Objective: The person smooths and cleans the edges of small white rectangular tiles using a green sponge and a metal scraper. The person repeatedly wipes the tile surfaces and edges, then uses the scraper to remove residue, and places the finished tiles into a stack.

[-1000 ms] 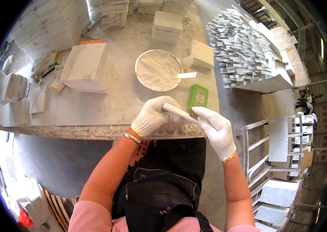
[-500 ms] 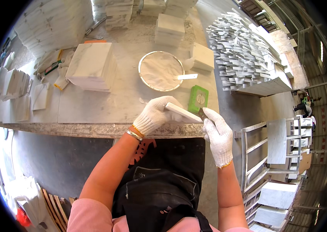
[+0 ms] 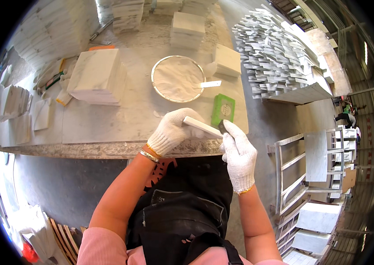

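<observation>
Both hands wear white knit gloves and meet just over the near edge of the stone table (image 3: 107, 132). The left hand (image 3: 171, 132) is curled shut around one end of a thin white stone strip (image 3: 201, 127). The strip is long and flat. Its long way runs from the left, a bit farther away, to the right, a bit nearer. The right hand (image 3: 239, 154) has its fingers closed on a small dark tool (image 3: 221, 128) that touches the right end of the strip. Just behind the hands, a green pad (image 3: 223, 109) lies flat on the table. Farther back sits a round metal bowl (image 3: 177, 79) full of white powder, with a flat white scraper (image 3: 210, 84) resting on its right rim. To its left is a stack of white tiles (image 3: 96, 77).
</observation>
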The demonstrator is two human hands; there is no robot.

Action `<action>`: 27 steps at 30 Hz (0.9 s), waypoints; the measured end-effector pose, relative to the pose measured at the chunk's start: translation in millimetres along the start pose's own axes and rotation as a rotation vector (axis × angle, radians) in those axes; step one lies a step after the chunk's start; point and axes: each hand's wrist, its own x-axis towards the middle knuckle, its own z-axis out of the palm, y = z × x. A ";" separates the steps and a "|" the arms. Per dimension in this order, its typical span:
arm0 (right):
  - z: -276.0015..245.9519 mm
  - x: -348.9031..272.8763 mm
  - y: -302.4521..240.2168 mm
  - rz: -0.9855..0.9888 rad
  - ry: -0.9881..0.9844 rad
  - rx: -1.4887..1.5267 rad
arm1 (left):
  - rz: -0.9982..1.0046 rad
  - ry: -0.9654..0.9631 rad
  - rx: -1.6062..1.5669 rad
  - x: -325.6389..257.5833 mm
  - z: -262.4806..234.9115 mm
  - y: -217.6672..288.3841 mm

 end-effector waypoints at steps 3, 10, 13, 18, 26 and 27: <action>5.8 1.6 7.3 -0.098 0.035 -0.011 | 0.049 -0.005 0.054 1.0 -2.2 -7.2; -1.3 -0.4 -4.1 0.066 0.016 0.036 | 0.056 -0.004 0.093 -0.3 -4.3 -4.3; -2.6 -5.9 1.8 0.091 0.029 0.038 | 0.058 -0.011 0.154 1.0 -4.6 -3.8; 31.5 -7.8 -2.8 -0.090 0.006 -0.008 | 0.104 -0.009 -0.082 4.3 -5.4 -24.2; -2.5 -12.7 -4.1 0.120 0.143 0.210 | 0.060 0.000 -0.108 9.9 -5.7 -32.2; -7.1 -11.5 -0.6 0.106 0.139 0.195 | 0.058 0.005 -0.107 10.0 -6.2 -35.3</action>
